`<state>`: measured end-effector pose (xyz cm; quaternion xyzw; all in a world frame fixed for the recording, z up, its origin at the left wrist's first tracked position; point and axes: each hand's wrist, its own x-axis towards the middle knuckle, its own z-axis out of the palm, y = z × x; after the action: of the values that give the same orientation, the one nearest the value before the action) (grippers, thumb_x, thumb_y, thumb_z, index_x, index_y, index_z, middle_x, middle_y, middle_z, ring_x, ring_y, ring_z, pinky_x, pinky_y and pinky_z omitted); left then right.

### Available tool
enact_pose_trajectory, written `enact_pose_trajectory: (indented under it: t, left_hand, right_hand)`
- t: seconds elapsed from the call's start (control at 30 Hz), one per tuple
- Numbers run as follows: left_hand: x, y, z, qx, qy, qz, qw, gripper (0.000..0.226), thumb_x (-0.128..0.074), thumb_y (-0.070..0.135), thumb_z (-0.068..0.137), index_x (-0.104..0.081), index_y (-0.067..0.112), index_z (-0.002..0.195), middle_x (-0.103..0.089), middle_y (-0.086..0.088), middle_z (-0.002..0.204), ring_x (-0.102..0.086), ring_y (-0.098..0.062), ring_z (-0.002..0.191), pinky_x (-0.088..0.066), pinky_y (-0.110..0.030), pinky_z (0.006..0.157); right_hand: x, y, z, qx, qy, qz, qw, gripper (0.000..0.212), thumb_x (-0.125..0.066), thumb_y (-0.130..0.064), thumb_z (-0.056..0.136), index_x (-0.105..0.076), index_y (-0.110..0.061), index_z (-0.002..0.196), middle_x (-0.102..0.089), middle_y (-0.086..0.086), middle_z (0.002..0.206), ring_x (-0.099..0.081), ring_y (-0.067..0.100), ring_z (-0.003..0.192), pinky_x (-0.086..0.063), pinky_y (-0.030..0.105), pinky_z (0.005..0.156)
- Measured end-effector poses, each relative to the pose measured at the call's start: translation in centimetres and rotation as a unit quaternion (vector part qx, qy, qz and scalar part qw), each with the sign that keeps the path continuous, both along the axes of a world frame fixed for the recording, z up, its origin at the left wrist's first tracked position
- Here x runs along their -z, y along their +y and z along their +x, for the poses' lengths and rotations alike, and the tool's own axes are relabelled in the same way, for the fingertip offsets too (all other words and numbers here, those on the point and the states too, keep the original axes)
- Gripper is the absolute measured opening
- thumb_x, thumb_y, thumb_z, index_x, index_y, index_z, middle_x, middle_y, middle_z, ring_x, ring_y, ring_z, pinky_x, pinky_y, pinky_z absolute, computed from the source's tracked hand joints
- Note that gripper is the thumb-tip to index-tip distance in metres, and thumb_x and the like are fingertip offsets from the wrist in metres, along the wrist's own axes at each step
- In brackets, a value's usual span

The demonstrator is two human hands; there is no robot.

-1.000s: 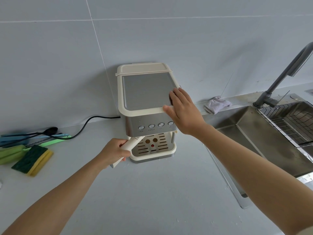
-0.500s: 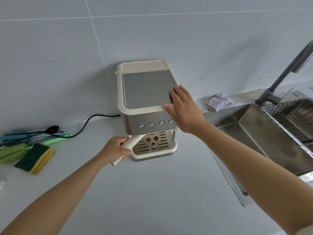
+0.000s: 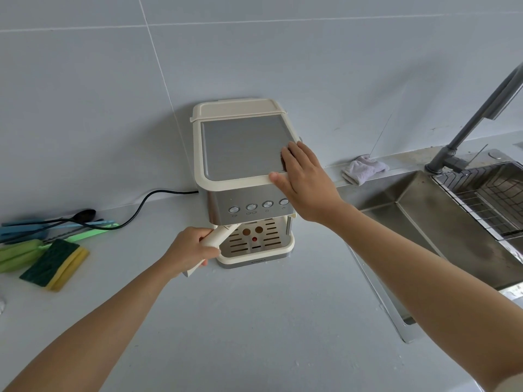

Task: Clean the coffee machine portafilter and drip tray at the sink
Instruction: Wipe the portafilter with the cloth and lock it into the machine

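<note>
Step seems unlocking: left hand (image 3: 189, 251) clamps cream plastic portafilter handle (image 3: 219, 236); right hand (image 3: 307, 181), fingers straight, presses on cream-and-steel coffee machine (image 3: 240, 148). Next likely needs handle twist, then pull free.

Grey counter (image 3: 254, 321): coffee machine (image 3: 243, 154), green-yellow sponge (image 3: 53, 264), black spoon (image 3: 82, 215), cable (image 3: 141, 205).

The portafilter (image 3: 219, 236) shows only its cream handle: its head is hidden under the front of the coffee machine (image 3: 240, 148), and the left hand (image 3: 188, 250) wraps the handle's middle. The right hand (image 3: 307, 182) covers the machine's near right corner and part of the fourth button. The lettering below the drip tray (image 3: 249, 257) is too small to read (just dark marks). The faucet (image 3: 481, 113) and sink (image 3: 418, 216) run off the right edge, and the utensils (image 3: 34, 226) off the left.
</note>
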<state>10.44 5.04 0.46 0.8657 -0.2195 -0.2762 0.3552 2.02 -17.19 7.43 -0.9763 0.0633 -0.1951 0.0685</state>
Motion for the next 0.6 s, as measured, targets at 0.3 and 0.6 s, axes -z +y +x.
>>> enact_pose_trajectory:
  t: [0.3,0.6]
  left_hand:
    - [-0.72,0.33,0.9,0.005,-0.057,0.018,0.998,0.015,-0.067,0.009,0.076,-0.062,0.021,0.082,-0.056,0.007,0.067,-0.051,-0.015,0.048,-0.038,-0.009,0.041]
    - [0.04,0.3,0.96,0.0,0.049,0.0,0.999,0.013,-0.066,0.002,0.078,-0.066,0.009,0.09,-0.054,-0.002,0.062,-0.049,-0.013,0.045,-0.043,-0.022,0.049]
  right_hand:
    - [-0.13,0.03,-0.1,-0.005,-0.002,-0.005,1.0,0.079,-0.003,-0.055,0.09,-0.048,0.007,0.111,-0.051,0.019,0.112,-0.043,0.036,0.113,-0.02,0.037,0.112]
    - [-0.11,-0.08,-0.07,-0.001,0.006,-0.005,1.0,0.077,-0.005,-0.054,0.091,-0.047,0.006,0.113,-0.051,0.02,0.112,-0.043,0.036,0.113,-0.024,0.042,0.112]
